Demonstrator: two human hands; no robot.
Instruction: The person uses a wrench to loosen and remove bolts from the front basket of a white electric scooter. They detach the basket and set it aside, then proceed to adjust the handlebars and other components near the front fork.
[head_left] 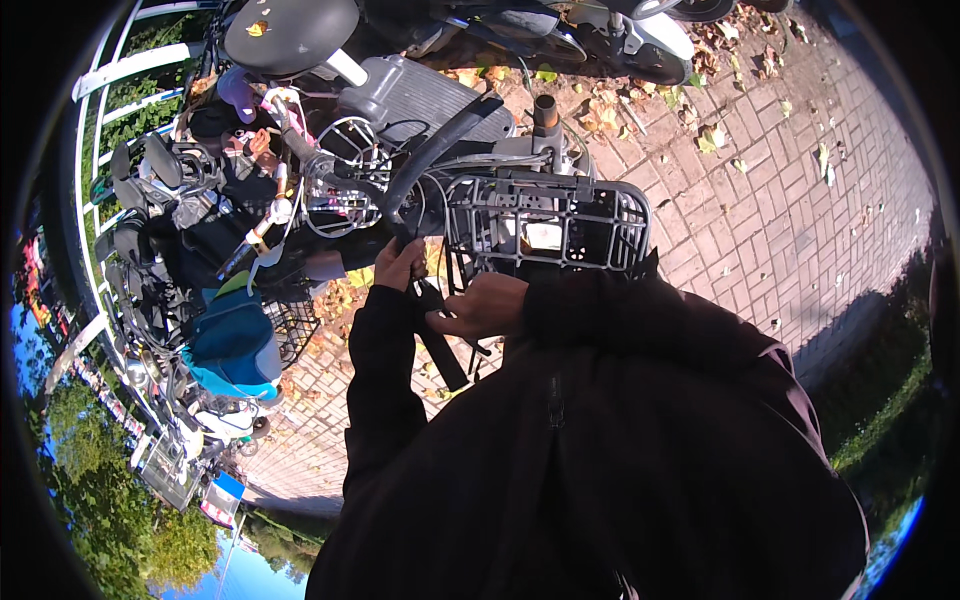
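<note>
My left hand (400, 265) is closed around the lower end of a curved black bar (435, 150) on a parked two-wheeler. Just beside it, my right hand (482, 305) wraps its fingers over a long black grip (445, 350) that slants down toward my body. A grey wire basket (545, 222) is mounted right behind both hands, with thin cables looping beside it. Black sleeves cover both forearms, and my dark jacket fills the lower part of the view.
A grey scooter footboard (425, 95) and a black seat (290, 32) lie beyond the basket. Several parked bikes, one with a blue bag (235, 340), crowd the left along a white railing (125, 70). Brick paving (790, 190) with fallen leaves spreads to the right.
</note>
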